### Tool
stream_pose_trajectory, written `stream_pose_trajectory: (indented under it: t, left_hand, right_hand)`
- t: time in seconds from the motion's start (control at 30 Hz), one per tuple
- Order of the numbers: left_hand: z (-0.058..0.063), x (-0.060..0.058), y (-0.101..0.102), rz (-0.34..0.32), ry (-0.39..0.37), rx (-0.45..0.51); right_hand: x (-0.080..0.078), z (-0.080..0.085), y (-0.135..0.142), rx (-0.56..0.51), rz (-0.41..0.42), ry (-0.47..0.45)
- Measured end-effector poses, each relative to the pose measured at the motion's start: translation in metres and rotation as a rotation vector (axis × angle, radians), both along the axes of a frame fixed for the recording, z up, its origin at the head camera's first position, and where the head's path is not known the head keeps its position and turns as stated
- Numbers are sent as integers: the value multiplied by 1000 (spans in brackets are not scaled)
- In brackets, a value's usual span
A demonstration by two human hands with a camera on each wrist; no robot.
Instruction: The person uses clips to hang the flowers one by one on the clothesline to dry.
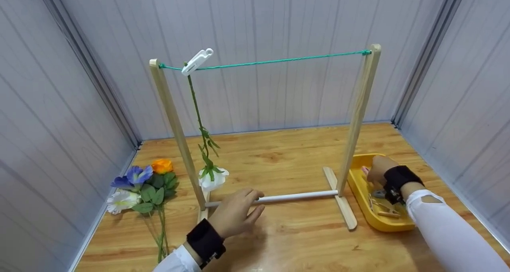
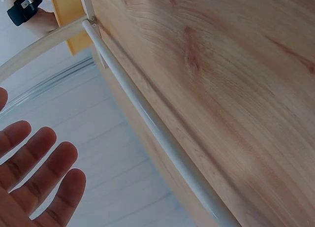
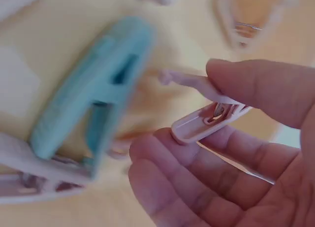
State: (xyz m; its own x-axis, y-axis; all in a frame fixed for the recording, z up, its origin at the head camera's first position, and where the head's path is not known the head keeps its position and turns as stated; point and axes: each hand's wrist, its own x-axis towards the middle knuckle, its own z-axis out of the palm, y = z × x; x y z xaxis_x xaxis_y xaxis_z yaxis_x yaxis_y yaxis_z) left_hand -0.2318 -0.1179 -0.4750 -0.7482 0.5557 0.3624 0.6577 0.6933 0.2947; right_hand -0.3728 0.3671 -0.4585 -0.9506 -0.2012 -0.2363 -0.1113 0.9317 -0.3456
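In the head view my right hand reaches into a yellow tray of clothespins. The right wrist view shows its thumb and fingers pinching a pale pink clothespin. Close by in the tray lies a teal clothespin. My left hand hovers around the white crossbar of a wooden stand, fingers relaxed and apart, holding nothing. From the green line a white rose hangs head down, its stem clipped by a white clothespin near the left post.
Several artificial flowers lie left of the stand: an orange bloom, a blue one and a white one. Two wooden posts rise from the table, the right post standing beside the tray. Pale panels enclose the back and sides.
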Motion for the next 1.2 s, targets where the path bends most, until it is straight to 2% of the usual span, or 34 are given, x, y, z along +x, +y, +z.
stream_pose_trajectory:
  t: [0.17,0.3,0.5,0.7,0.8,0.97,1.1,1.2]
  left_hand:
    - [-1,0,4,1,11,35]
    - [-2,0,8,-1,11,54]
    - [-2,-1,11,-5,10,85]
    - [-2,-2,14,-27,6,112]
    - [-2,-3,17,-43,24,117]
    - [0,-4,23,-57,33,141]
    - [2,-3,29,-80,14,160]
    - [2,-3,35,-94,5,161]
  right_hand:
    - [16,31,-2,-137,-24,64]
    - [40,58,-11,-160,-23,121]
    - [76,77,-28,-195,29,193]
    - [109,81,-51,-263,113,241]
    - [119,81,-65,-291,220,282]
    - [128,73,-91,-309,416,412]
    - [129,61,-117,-289,511,503]
    - [128,52,-136,-279,574,515]
